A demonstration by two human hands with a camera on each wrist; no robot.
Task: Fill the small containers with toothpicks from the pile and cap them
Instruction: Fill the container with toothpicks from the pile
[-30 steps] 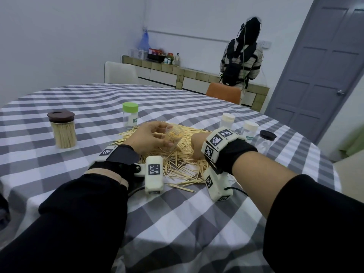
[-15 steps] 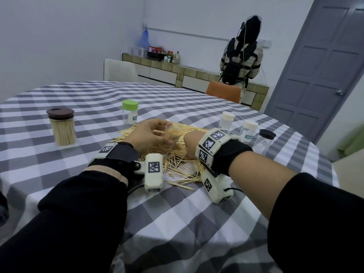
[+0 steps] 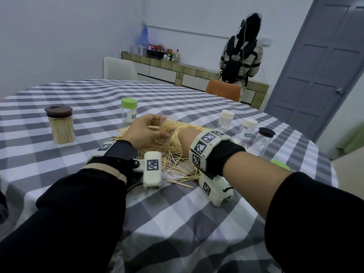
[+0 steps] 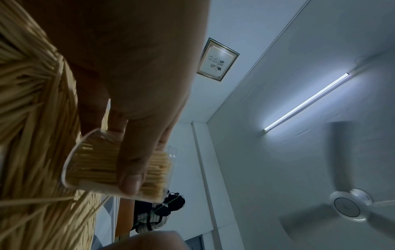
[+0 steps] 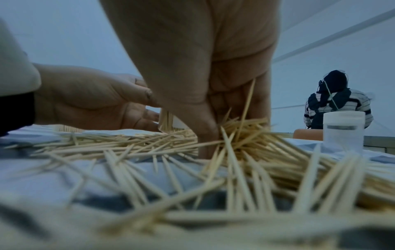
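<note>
My left hand (image 3: 151, 131) holds a small clear container (image 3: 167, 128) tilted on its side just above the toothpick pile (image 3: 173, 160). The container (image 4: 96, 167) is nearly full of toothpicks, and my thumb (image 4: 132, 157) lies across its wall. My right hand (image 3: 186, 138) is just right of it, fingers pointing down into the pile. In the right wrist view the right hand (image 5: 215, 133) has thumb and fingers curled in the pile (image 5: 245, 152), pinching a small bunch of toothpicks. The container has no cap on.
On the checked tablecloth (image 3: 177, 223) stand a brown-lidded jar full of toothpicks (image 3: 61, 128), a green-capped container (image 3: 129, 113), two white-capped ones (image 3: 226, 121) (image 3: 248, 131) and a black-lidded jar (image 3: 263, 141). A loose green cap (image 3: 280, 164) lies at right. A person (image 3: 242, 56) stands at the far counter.
My right hand has shifted a little left in the pile, closer to the container. The left hand keeps hold of the container, almost in the same spot.
</note>
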